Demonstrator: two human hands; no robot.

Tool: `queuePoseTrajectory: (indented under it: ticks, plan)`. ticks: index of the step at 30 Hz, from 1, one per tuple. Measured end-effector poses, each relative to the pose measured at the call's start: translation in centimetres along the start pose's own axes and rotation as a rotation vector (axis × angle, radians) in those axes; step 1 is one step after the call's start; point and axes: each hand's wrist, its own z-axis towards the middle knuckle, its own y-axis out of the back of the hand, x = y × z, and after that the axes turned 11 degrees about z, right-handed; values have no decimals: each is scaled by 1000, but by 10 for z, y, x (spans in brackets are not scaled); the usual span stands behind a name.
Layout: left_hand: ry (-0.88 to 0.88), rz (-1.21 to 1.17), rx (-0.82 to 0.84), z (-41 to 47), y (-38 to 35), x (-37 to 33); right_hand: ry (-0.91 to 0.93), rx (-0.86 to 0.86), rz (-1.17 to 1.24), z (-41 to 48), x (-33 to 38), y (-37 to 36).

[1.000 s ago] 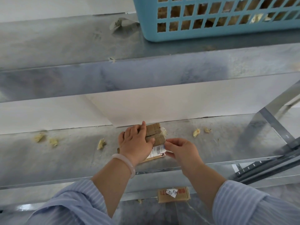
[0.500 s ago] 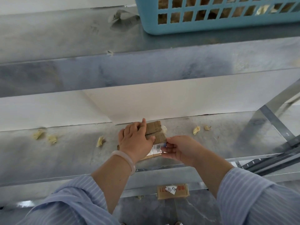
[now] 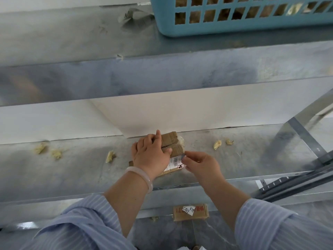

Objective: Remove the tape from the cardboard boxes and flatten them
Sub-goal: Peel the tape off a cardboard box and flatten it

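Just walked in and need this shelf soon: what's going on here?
A person is working on a small cardboard box on the metal shelf. The left hand grips it and holds it down, while the right hand pinches the edge of its barcode label, apparently peeling. The box is not yet flattened. Crumpled yellowish scraps lie around, and a blue basket sits on the shelf above.

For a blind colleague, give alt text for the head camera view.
A person's left hand holds a small cardboard box on a metal shelf while the right hand pinches its labelled edge. A blue basket sits above.
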Motion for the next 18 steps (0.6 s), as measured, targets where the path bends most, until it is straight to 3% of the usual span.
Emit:
queuePoseTrajectory:
  ticks: [4,9,18]
  plan:
    - [13,-2,-5,1,0,-1,133,-44,-146,1,6,0]
    - [10,6,-8,1,-1,-1,102,-41,-155,7,7,-1]
    - [35,-11,-37,3,-2,-3,-114,-88,219,7,-12,-15]
